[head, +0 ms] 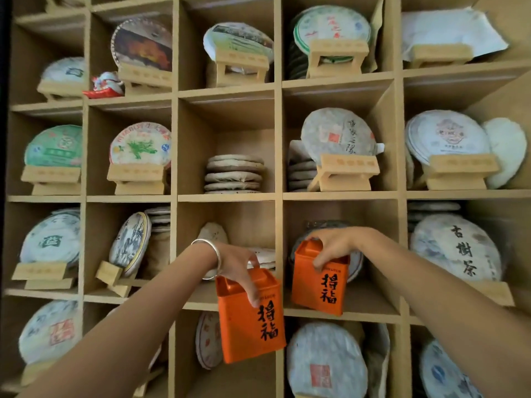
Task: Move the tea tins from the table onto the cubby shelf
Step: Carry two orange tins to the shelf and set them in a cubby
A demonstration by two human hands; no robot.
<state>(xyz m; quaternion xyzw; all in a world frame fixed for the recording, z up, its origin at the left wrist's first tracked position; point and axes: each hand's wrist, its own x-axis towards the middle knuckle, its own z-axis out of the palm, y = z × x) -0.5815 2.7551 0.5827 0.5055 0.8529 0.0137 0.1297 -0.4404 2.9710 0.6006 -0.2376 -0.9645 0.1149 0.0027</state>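
Two orange tea tins with black characters are up at the wooden cubby shelf (278, 196). My left hand (238, 265) grips the top of the left tin (250, 320), which hangs tilted in the air in front of the shelf's board edge. My right hand (336, 245) grips the lid end of the right tin (319, 282), whose base sits on the floor of the cubby to the right of centre, leaning slightly. A silver bangle (215, 254) circles my left wrist.
Most cubbies hold round paper-wrapped tea cakes, many on small wooden stands. A stack of cakes (234, 173) lies in the middle cubby. A red and white figurine (105, 84) sits at the upper left. Wrapped cakes stand behind both tins.
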